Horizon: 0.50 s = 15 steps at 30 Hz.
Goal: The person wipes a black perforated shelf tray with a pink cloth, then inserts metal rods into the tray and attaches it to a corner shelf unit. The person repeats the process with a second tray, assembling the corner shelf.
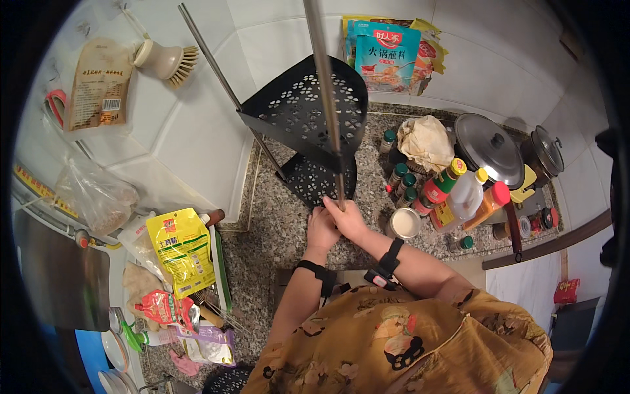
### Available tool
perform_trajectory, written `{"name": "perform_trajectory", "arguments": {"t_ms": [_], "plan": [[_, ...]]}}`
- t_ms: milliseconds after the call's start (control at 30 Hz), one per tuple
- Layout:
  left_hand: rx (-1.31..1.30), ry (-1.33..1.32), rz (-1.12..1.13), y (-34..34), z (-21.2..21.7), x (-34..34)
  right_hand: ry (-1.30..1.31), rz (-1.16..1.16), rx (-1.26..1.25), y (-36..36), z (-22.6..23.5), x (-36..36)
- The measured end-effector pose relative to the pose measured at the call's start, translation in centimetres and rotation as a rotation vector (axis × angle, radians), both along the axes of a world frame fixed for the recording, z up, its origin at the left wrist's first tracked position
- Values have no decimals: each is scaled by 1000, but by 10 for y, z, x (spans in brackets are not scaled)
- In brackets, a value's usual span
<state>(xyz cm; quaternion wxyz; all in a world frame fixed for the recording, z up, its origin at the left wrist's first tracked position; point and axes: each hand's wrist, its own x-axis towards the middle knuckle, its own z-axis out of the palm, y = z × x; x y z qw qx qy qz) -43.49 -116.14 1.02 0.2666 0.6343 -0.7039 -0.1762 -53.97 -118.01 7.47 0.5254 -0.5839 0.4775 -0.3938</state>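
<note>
The right hand (pixel 348 220) is closed around the foot of the front metal pole (pixel 326 98) of a black corner rack (pixel 305 115). The left hand (pixel 320 230) sits just beside it, touching it, curled low at the same spot; whether its fingers actually grip the pole or only press against the lower shelf (pixel 315 178) cannot be told from here. The rack stands on the speckled stone counter (pixel 275 223), pushed into the tiled corner, with its perforated upper shelf tilted rather than level and a second pole (pixel 223 79) leaning back along the wall.

To handle this joint well, it looks wise to keep one hand steadying the shelf while the other works the pole, and to hold the pole upright, since the upper shelf appears loose enough to swing or slide.

Close on the right stands a small white cup (pixel 404 223), then a crowd of spice jars (pixel 401 184) and sauce bottles (pixel 459 194); these are the nearest things an elbow or a shifting rack could knock over. Beyond them are a crumpled cloth (pixel 425 141), a pot lid (pixel 490 150) and a smaller covered pot (pixel 543 152). On the left lie a yellow packet (pixel 182 249) and other pouches, well apart from the hands. A scrubbing brush (pixel 167 62) hangs on the tiles above.
</note>
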Motion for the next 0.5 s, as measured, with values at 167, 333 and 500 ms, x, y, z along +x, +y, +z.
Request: {"name": "perform_trajectory", "arguments": {"t_ms": [167,333,500], "plan": [[-104,71,-123,12,-1,13,-56,29,32,2,-11,-6],[-132,-61,-164,23,11,17,-141,31,68,0,2,-13],[-127,-102,-190,27,25,10,-172,158,75,2,11,-22]]}}
